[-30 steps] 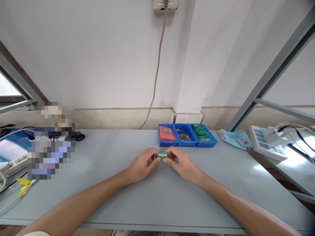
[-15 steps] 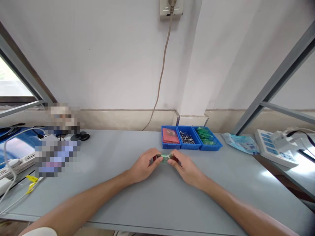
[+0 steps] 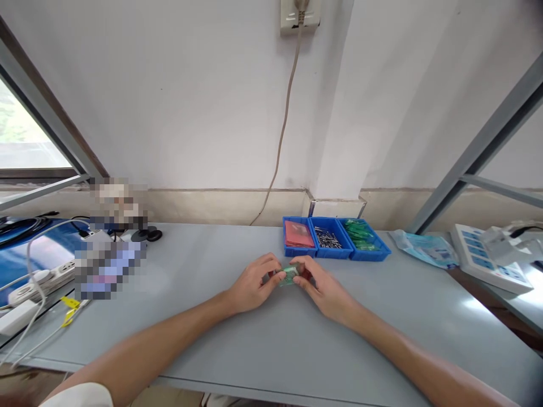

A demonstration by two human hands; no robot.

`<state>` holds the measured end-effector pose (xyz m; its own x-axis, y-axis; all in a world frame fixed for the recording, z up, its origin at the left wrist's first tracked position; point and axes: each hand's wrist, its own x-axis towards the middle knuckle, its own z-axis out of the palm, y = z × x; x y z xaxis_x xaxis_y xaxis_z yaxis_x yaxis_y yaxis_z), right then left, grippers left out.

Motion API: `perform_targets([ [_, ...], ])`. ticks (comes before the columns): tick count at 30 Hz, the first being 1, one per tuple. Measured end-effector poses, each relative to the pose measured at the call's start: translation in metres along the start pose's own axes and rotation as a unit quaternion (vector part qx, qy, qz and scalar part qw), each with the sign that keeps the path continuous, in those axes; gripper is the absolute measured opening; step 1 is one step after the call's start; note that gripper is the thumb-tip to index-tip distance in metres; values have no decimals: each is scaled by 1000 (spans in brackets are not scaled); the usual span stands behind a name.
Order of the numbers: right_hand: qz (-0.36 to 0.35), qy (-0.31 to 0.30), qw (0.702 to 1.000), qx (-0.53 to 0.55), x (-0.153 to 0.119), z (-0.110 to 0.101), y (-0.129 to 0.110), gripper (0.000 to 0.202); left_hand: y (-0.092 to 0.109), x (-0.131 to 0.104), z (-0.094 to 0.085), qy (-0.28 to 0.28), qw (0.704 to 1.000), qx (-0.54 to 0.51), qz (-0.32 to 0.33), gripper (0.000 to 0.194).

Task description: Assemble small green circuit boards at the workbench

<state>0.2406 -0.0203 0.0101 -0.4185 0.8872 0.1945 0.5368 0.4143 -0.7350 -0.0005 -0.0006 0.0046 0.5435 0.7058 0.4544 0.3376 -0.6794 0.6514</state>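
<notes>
Right now both hands meet over the middle of the table (image 3: 263,345): the left hand (image 3: 253,285) and right hand (image 3: 323,288) each pinch an end of a small green part (image 3: 290,275), held just above the surface. Behind them sit three blue bins (image 3: 335,239). As I see it, the part is tiny and the hold is fingertips only, so a slip could drop it or send it skidding.

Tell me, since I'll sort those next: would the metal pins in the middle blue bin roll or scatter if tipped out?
Probably. The metal pins look thin, round and loosely heaped, so they would likely roll. They seem stiff and light, and their bare metal may be slippery between fingers.
</notes>
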Motion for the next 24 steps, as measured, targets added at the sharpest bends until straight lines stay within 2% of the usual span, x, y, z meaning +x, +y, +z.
perform_targets([
  [8, 7, 9, 1000, 6, 1, 0, 2, 36, -2, -1, 0, -1, 999, -4, -35, 26],
  [14, -27, 11, 1000, -2, 3, 5, 7, 34, -5, -2, 2, 4, 1000, 12, -25, 25],
  [16, -40, 29, 998, -30, 3, 2, 3, 34, -7, -3, 2, 8, 999, 19, -28, 23],
  [18, -69, 59, 993, -71, 1, -7, -14, 32, -8, -3, 2, 12, 999, 22, -33, 22],
  [20, -111, 62, 985, -114, -7, -26, -47, 26, -8, -4, 1, 17, 999, 22, -41, 22],
  [24, -182, -86, 974, -107, -39, -65, -138, 24, -5, -4, 0, 1, 998, 19, -55, 23],
])
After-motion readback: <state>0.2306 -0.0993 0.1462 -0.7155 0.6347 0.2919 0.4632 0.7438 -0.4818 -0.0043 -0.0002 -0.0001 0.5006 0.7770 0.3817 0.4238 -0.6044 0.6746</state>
